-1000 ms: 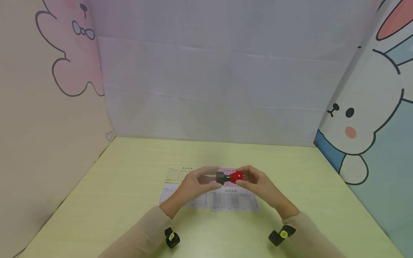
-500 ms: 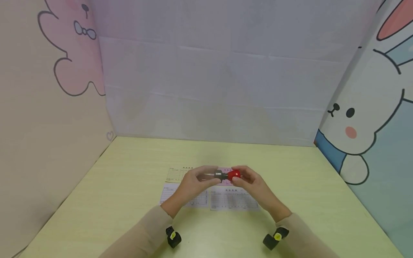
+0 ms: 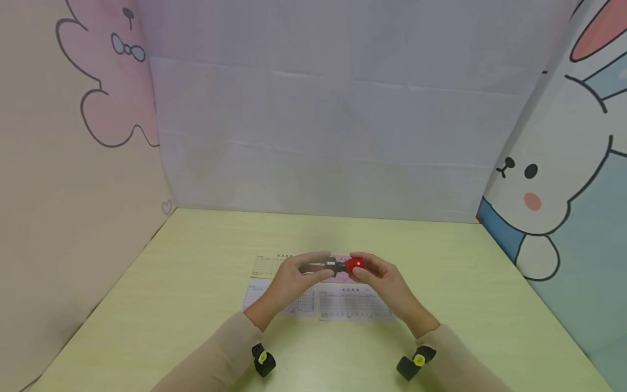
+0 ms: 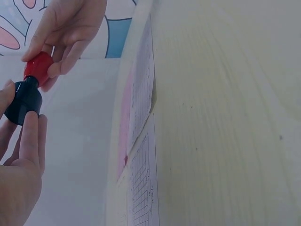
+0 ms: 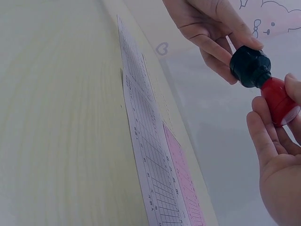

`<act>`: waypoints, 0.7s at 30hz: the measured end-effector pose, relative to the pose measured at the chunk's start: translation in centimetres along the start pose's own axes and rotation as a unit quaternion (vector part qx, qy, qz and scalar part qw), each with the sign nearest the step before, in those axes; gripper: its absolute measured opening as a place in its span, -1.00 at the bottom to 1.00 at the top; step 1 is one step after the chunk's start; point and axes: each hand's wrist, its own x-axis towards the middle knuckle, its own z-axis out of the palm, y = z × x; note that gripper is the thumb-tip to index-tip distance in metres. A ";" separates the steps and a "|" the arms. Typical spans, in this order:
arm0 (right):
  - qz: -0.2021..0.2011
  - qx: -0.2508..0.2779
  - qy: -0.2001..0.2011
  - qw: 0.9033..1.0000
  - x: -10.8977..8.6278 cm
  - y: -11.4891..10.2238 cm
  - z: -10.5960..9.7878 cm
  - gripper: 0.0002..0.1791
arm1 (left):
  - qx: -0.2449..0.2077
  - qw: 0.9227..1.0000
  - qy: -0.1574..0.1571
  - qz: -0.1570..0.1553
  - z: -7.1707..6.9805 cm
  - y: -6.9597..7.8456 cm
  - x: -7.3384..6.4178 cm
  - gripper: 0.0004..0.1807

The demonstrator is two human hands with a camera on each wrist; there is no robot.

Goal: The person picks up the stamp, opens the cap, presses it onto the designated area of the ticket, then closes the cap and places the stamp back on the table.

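Head view: stamp-like object (image 3: 342, 267) drawn slightly toward the left hand (image 3: 295, 276)

Over the last second, the right hand (image 3: 386, 276) has been brought a little inward, and the object has been carried the same way with it; in the last half second hardly any shift is seen. The left hand has been kept nearly in place. The dark end (image 4: 24, 104) is pinched between the left thumb and fingers, the hand parted only by the width of the piece. The red knob (image 5: 277, 101) is gripped likewise by the right thumb and fingers. The object is held between the two hands, lying roughly crosswise in the air, the dark neck meeting the red knob.

By judgement, both ends are being worked against each other, but whether they are being fitted, twisted or loosened cannot be told. Below the hands, on the desk (image 3: 333, 354), a yellowish form (image 3: 264, 267), a pink form (image 5: 182, 170) and two white forms (image 3: 355, 305) are laid side by side, touched by neither hand.
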 end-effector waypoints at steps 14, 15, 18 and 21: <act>0.002 -0.024 0.004 1.000 0.1 0.0 0.0 -0.47 | -0.016 0.999 -0.009 0.028 -0.2 -0.3 0.0 -0.44; 0.000 -0.022 0.002 1.000 0.1 0.0 0.0 -0.46 | -0.016 0.999 -0.009 0.027 -0.2 -0.3 -0.1 -0.44; -0.002 -0.017 -0.004 1.000 0.1 0.0 0.0 -0.44 | -0.014 1.000 -0.010 0.022 -0.2 -0.4 -0.1 -0.44; -0.001 -0.015 -0.010 1.000 0.1 0.0 -0.1 -0.45 | -0.013 1.000 -0.012 0.020 -0.2 -0.5 -0.2 -0.45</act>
